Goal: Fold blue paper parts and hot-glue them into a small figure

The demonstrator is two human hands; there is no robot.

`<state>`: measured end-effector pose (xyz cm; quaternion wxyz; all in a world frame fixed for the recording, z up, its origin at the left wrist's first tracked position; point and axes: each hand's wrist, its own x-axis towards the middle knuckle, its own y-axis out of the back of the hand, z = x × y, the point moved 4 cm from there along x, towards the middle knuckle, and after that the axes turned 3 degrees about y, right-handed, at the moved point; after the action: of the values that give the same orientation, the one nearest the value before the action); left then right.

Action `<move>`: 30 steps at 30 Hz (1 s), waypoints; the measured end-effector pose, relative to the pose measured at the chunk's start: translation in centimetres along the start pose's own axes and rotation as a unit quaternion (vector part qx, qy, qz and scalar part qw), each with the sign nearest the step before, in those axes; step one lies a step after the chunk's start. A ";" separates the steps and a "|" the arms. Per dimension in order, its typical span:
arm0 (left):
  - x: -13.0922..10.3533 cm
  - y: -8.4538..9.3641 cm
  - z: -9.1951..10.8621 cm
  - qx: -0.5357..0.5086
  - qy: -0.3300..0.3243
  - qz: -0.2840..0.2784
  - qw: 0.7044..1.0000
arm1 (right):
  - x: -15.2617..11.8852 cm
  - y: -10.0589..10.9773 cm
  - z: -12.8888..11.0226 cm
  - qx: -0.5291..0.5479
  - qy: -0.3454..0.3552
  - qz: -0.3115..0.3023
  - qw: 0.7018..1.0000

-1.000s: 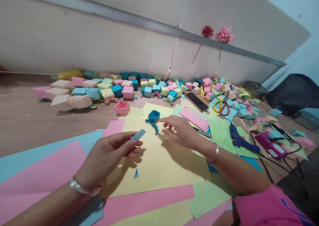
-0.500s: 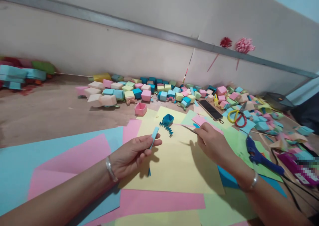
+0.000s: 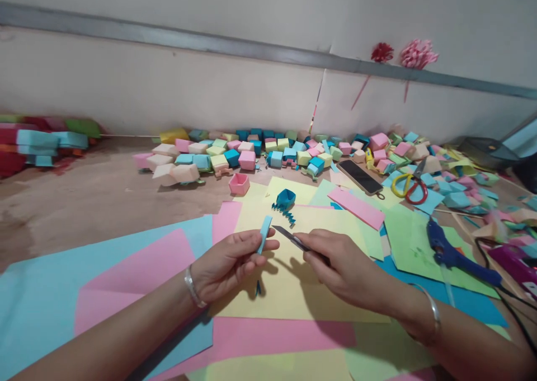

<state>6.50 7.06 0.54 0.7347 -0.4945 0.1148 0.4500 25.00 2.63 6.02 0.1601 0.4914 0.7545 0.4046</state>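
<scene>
Fingers (image 3: 250,242) clamped: left hand (image 3: 229,262) on pale-blue strip (image 3: 264,234), right hand (image 3: 348,266) on pointed tool (image 3: 292,238) just right of strip; I judged steady pinch, light touch best.

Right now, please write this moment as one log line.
left hand: holds blue paper strip; right hand: holds knife, tip near strip; table: scissors

On my remote feed, the light is soft and fairly dim, leaving the wall (image 3: 146,84) a flat grey. The left hand (image 3: 229,260) and right hand (image 3: 342,263) cast diffuse shadows onto the yellow paper (image 3: 274,307). The left wrist's bracelet (image 3: 193,287) shines. Paper shapes (image 3: 37,143) at the left edge look smeared.
</scene>
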 end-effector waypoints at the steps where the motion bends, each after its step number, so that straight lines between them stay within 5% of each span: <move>1: 0.0 0.0 0.0 -0.002 0.002 0.003 1.000 | 0.0 -0.1 0.1 -0.001 0.001 -0.001 1.000; 15: -0.2 -0.3 0.0 0.022 0.009 0.027 0.999 | -0.3 -0.1 -0.2 -0.012 -0.006 -0.005 1.000; 22: 0.4 0.5 -0.3 0.118 -0.019 0.010 0.993 | -0.2 -0.7 0.1 -0.016 -0.021 -0.040 0.999; 30: -0.2 -0.9 -0.9 0.365 -0.179 0.014 0.914 | 0.5 -1.3 0.7 0.064 -0.033 -0.002 0.997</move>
<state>7.34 6.14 0.81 0.8660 -0.1016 0.1444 0.4678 24.46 3.20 4.67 0.1540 0.5119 0.7743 0.3387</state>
